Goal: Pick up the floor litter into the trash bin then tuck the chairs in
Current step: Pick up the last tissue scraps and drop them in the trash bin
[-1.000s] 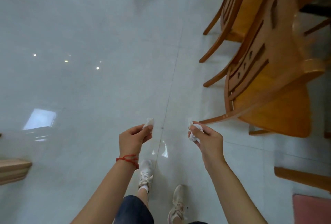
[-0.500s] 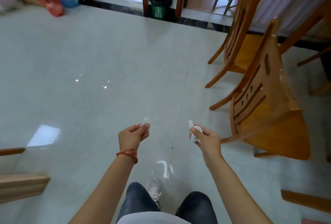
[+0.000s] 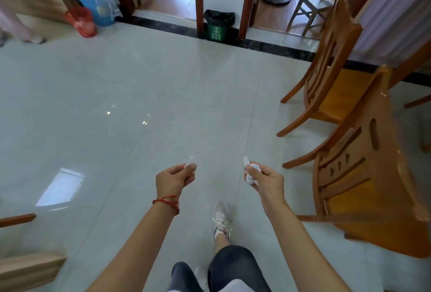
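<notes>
Left hand (image 3: 173, 178) pinches a tissue (image 3: 191, 160); right hand (image 3: 265, 181) fingers are closed on a wad (image 3: 251, 174). The bin (image 3: 218, 25) stands well apart, straight ahead of both fingers, about equally near either. Chairs (image 3: 354, 175) sit right, untucked.

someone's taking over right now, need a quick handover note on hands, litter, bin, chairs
Left hand: shut on a small white scrap.
Right hand: shut on crumpled tissue.
Green bin stands ahead by the door post, across the open floor.
Two chairs on the right are pulled out.
Done: litter picked up in both hands.
Left: walk to the bin, drop both pieces in, tuck the chairs in.
</notes>
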Available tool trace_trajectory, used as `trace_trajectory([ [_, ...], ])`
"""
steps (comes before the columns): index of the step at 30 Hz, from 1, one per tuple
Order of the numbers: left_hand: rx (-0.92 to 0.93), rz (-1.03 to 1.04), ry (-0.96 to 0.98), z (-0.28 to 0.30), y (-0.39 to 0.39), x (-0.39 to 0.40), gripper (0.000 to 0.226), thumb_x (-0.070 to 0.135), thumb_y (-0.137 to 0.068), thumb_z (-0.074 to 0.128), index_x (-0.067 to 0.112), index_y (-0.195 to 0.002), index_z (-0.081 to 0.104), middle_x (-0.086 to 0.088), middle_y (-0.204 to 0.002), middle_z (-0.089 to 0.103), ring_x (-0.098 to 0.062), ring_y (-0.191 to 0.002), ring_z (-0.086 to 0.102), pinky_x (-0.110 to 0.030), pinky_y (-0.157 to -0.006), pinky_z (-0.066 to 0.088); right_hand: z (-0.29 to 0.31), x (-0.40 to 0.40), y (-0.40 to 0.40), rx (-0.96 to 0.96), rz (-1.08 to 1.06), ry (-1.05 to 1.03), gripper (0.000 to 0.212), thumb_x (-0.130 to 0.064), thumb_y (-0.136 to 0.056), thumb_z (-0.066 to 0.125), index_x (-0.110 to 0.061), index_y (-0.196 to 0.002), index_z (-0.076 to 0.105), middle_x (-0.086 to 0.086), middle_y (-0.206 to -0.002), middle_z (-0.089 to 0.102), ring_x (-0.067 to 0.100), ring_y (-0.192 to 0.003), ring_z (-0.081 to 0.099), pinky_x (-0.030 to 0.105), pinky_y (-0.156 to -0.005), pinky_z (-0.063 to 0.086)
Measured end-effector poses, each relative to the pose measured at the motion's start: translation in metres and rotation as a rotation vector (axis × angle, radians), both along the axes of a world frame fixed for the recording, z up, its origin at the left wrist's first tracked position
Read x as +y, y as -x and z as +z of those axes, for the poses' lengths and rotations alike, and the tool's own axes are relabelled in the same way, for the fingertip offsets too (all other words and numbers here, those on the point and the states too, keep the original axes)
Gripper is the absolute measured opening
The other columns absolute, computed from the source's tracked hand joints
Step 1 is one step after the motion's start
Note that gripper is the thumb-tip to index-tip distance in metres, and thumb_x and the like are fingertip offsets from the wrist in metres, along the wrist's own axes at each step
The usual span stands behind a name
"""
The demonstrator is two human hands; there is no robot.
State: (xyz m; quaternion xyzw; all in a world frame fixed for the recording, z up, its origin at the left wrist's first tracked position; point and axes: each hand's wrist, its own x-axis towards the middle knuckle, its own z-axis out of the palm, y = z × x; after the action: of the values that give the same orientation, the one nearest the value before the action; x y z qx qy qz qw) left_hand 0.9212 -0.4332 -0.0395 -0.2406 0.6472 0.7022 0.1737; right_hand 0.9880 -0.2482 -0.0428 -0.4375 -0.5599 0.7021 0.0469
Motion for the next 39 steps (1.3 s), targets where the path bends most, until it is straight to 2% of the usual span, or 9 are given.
trace_trajectory([
  [3, 0.010, 0.010, 0.007, 0.003, 0.048, 0.019, 0.010, 0.005, -0.073, 0.072, -0.001, -0.080, 0.067, -0.008, -0.070, 0.063, -0.004, -0.049, 0.060, -0.015, -0.060, 0.055, -0.001, 0.020, 0.047, 0.006, -0.002, 0.018, 0.019, -0.003, -0.077, 0.067, 0.002, -0.095, 0.069, 0.006, -0.066, 0.061, 0.020, -0.067, 0.058, 0.032, -0.075, 0.053],
  [7, 0.023, 0.022, 0.018, 0.010, 0.109, 0.044, 0.007, 0.009, -0.072, 0.074, 0.007, -0.072, 0.068, -0.008, -0.073, 0.065, -0.006, -0.053, 0.063, -0.017, -0.064, 0.056, 0.005, 0.049, 0.109, 0.013, 0.014, 0.029, 0.013, -0.001, -0.077, 0.066, -0.001, -0.089, 0.069, 0.007, -0.068, 0.062, 0.020, -0.065, 0.058, 0.034, -0.076, 0.052],
  [11, 0.030, 0.054, 0.005, 0.017, 0.163, 0.063, 0.007, 0.007, -0.073, 0.073, 0.006, -0.076, 0.067, -0.008, -0.076, 0.067, -0.009, -0.060, 0.064, -0.016, -0.061, 0.055, 0.016, 0.076, 0.170, 0.025, 0.062, 0.046, 0.010, 0.000, -0.077, 0.065, -0.007, -0.081, 0.070, 0.009, -0.070, 0.060, 0.020, -0.065, 0.057, 0.032, -0.077, 0.052],
  [16, 0.023, 0.065, 0.005, 0.018, 0.235, 0.086, 0.009, 0.005, -0.074, 0.071, 0.004, -0.082, 0.066, -0.009, -0.077, 0.066, -0.017, -0.068, 0.062, -0.015, -0.058, 0.055, 0.018, 0.100, 0.243, 0.014, 0.063, 0.064, 0.011, -0.001, -0.077, 0.066, -0.006, -0.086, 0.070, 0.007, -0.070, 0.061, 0.020, -0.066, 0.058, 0.032, -0.078, 0.052],
  [20, 0.017, 0.065, -0.007, 0.014, 0.308, 0.107, 0.008, 0.004, -0.074, 0.071, 0.003, -0.081, 0.065, -0.008, -0.075, 0.065, -0.016, -0.065, 0.061, -0.014, -0.056, 0.054, 0.013, 0.117, 0.314, 0.011, 0.049, 0.064, 0.016, 0.001, -0.077, 0.065, 0.002, -0.093, 0.069, 0.006, -0.064, 0.058, 0.020, -0.063, 0.055, 0.029, -0.072, 0.051],
  [27, 0.005, 0.018, -0.009, 0.009, 0.451, 0.146, 0.007, 0.003, -0.074, 0.071, 0.001, -0.080, 0.066, -0.009, -0.072, 0.065, -0.005, -0.050, 0.063, -0.014, -0.055, 0.054, 0.011, 0.154, 0.451, 0.031, -0.021, 0.053, 0.008, 0.002, -0.077, 0.066, -0.004, -0.077, 0.071, 0.005, -0.062, 0.058, 0.020, -0.063, 0.055, 0.022, -0.063, 0.051],
  [30, 0.002, -0.026, -0.006, 0.012, 0.508, 0.160, 0.007, 0.005, -0.074, 0.072, 0.003, -0.079, 0.067, -0.009, -0.074, 0.066, -0.005, -0.052, 0.064, -0.014, -0.056, 0.054, 0.011, 0.167, 0.502, 0.033, -0.064, 0.069, 0.011, 0.002, -0.076, 0.067, 0.004, -0.087, 0.070, 0.002, -0.057, 0.058, 0.021, -0.063, 0.053, 0.022, -0.062, 0.048],
  [35, 0.004, -0.039, -0.013, 0.018, 0.592, 0.190, 0.011, 0.003, -0.074, 0.072, -0.003, -0.081, 0.067, -0.010, -0.070, 0.063, -0.004, -0.049, 0.061, -0.014, -0.055, 0.053, 0.016, 0.192, 0.574, 0.033, -0.080, 0.071, 0.004, -0.002, -0.076, 0.069, -0.005, -0.075, 0.072, 0.002, -0.061, 0.056, 0.020, -0.065, 0.055, 0.027, -0.073, 0.050],
  [39, 0.003, -0.045, -0.039, 0.020, 0.656, 0.222, 0.008, 0.003, -0.074, 0.071, -0.001, -0.080, 0.066, -0.010, -0.071, 0.063, -0.004, -0.051, 0.061, -0.013, -0.054, 0.052, 0.020, 0.221, 0.636, 0.063, -0.095, 0.073, 0.010, 0.001, -0.076, 0.068, -0.007, -0.071, 0.071, 0.008, -0.065, 0.055, 0.023, -0.067, 0.052, 0.025, -0.066, 0.050],
])
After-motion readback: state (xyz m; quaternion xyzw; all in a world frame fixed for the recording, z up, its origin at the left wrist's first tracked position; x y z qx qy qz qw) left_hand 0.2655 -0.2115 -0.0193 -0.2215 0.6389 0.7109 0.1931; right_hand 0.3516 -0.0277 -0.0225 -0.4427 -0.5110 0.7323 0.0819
